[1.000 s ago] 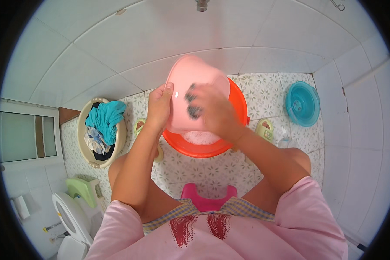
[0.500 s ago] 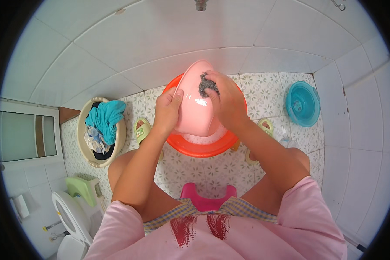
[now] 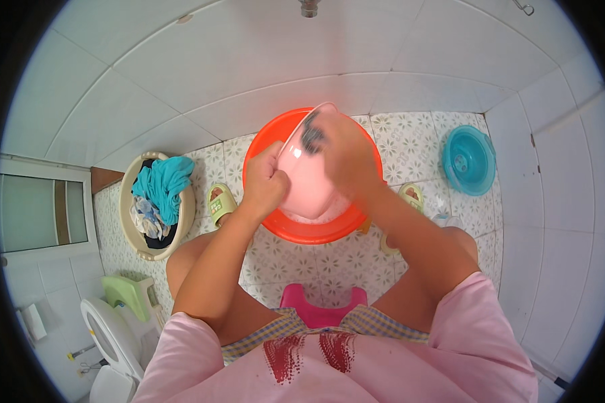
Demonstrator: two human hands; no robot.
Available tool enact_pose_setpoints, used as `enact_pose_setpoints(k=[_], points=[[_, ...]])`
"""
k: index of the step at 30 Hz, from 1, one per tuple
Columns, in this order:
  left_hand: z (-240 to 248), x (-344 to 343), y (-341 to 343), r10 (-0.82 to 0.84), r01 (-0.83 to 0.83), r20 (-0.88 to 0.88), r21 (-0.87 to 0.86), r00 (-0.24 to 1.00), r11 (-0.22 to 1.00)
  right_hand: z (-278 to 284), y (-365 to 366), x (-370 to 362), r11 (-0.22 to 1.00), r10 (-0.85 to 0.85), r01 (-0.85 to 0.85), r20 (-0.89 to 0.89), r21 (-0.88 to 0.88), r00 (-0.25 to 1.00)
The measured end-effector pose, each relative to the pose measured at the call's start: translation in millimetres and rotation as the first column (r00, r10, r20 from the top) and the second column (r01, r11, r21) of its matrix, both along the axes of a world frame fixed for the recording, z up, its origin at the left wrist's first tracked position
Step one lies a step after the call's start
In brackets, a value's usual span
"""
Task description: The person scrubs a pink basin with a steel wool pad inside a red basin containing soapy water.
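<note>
A wet pink plastic basin [image 3: 306, 178] is held tilted on its side above a larger orange tub [image 3: 302, 232]. My left hand [image 3: 266, 183] grips the pink basin by its left rim, thumb over the edge. Against the basin's outer wall my right hand [image 3: 346, 156] presses a dark grey scouring pad [image 3: 312, 138]; hand and pad are smeared by motion. Soapy water [image 3: 326, 213] shows in the orange tub below, partly hidden by the basin.
To the left stands a cream laundry basin [image 3: 129, 228] with teal clothes [image 3: 165, 185] and other garments. A blue basin [image 3: 470, 161] sits on the floor at right. A pink stool [image 3: 323, 310] is under me, a toilet [image 3: 111, 336] at lower left, a tap [image 3: 308, 8] above.
The pink basin has turned and tipped lower toward the tub. My right hand has shifted the scouring pad slightly left along its wall. My left hand has moved slightly down with the rim.
</note>
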State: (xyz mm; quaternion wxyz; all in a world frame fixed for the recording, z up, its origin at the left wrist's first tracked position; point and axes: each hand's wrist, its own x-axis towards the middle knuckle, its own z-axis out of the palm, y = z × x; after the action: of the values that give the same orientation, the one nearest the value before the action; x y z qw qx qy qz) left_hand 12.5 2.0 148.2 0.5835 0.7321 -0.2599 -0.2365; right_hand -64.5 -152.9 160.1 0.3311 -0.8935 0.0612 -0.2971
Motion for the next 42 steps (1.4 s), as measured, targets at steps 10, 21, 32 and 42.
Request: enact_pose_setpoints(k=[10, 21, 32, 42], points=[[7.7, -8.5, -5.2, -0.004, 0.003, -0.011, -0.043, 1.0, 0.999, 0.2, -6.1, 0.7, 0.999, -0.015, 0.012, 0.092, 0.031, 0.996], [5.8, -7.6, 0.9, -0.036, 0.034, -0.048, -0.044, 0.998, 0.998, 9.1, -26.3, 2.4, 0.922, -0.042, 0.058, -0.052, 0.383, 0.998], [7.5, -11.4, 2.0, -0.042, 0.033, -0.11, -0.086, 0.993, 0.996, 8.7, -22.9, 1.3, 0.923, -0.083, 0.094, -0.046, 0.372, 0.995], [-1.4, -5.2, 10.2, -0.046, -0.007, -0.276, -0.19, 0.96, 0.982, 11.6, -77.2, 6.7, 0.544, 0.237, 0.034, -0.193, 0.838, 0.952]])
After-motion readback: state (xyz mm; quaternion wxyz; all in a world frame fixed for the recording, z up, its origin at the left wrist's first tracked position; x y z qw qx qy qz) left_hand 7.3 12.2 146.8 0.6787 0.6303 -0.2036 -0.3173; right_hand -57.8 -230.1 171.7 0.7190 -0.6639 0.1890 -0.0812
